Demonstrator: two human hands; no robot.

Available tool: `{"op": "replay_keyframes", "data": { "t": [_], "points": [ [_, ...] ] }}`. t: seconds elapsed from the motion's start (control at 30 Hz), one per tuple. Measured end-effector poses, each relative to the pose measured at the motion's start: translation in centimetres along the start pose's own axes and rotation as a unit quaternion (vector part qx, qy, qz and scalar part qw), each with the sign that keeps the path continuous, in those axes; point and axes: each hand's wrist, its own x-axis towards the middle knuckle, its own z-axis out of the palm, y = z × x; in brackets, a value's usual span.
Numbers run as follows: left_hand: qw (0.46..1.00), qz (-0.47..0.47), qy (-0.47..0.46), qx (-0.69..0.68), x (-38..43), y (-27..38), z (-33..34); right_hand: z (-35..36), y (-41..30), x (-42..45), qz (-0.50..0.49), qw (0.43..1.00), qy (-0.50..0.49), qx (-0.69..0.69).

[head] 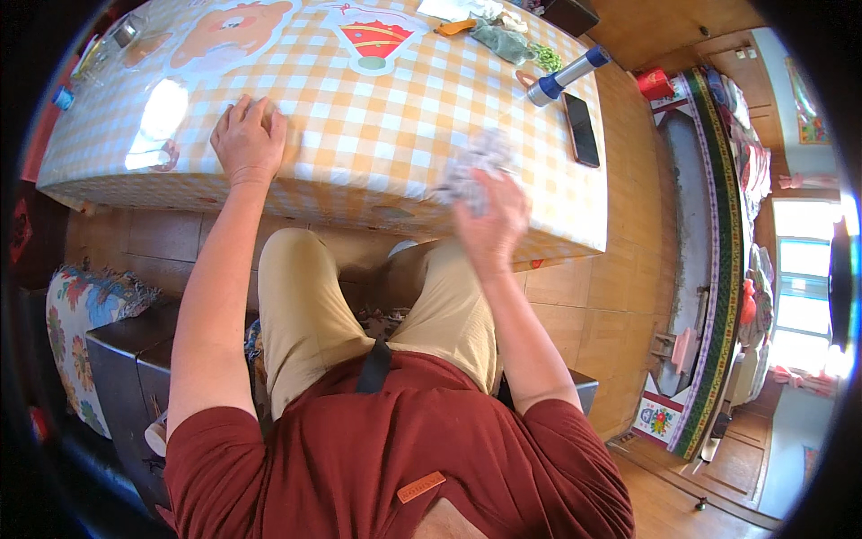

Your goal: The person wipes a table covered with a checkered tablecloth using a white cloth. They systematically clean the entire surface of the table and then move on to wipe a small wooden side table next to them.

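A checked yellow-and-white tablecloth [323,114] covers the table before me. My left hand [249,141] rests palm down on it with the fingers slightly spread and nothing held. In my right hand [498,212] is a crumpled greyish-white cloth [481,162], blurred at the table's near edge. Most of the palm is hidden. Beyond and to the right of that hand lie a black smartphone [582,129] and a silver flashlight-like cylinder with blue ends [569,75].
Along the far edge sit a grey-green cloth [502,40], an orange-handled item [455,27] and a green bunch [547,58]. Glassware [111,47] and a blue-capped item [63,98] stand far left. A dark stool or chair [128,343] is beside me at left.
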Motion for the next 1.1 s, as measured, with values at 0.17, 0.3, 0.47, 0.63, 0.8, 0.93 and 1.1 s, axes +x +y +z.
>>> {"op": "replay_keyframes", "data": {
  "t": [0.17,0.3,0.47,0.63,0.8,0.93,1.1],
  "points": [
    [0.999,0.005,0.011,-0.038,0.5,0.1,0.5,3.0,-7.4,1.2,-0.148,0.974,-0.145,0.094],
    [0.999,0.007,0.031,-0.036,0.3,-0.3,0.4,0.3,-2.8,1.0,-0.112,0.977,-0.153,0.098],
    [0.999,0.006,0.033,-0.031,-0.2,0.2,-0.3,-7.9,10.3,-2.3,0.166,0.986,-0.015,0.013],
    [1.0,0.006,0.012,-0.009,-0.3,0.6,-0.7,-6.6,8.5,-1.7,0.178,0.983,0.005,-0.04],
    [0.999,0.004,0.027,-0.039,-0.1,0.5,-0.3,1.9,-3.4,2.3,-0.025,0.988,-0.134,0.073],
    [0.998,0.004,0.017,-0.056,0.3,0.5,-0.1,4.9,-9.4,3.7,-0.13,0.965,-0.187,0.125],
    [0.999,0.006,0.032,-0.019,0.2,-0.1,0.1,0.9,-3.4,3.7,-0.062,0.975,-0.184,0.105]
  ]
}}
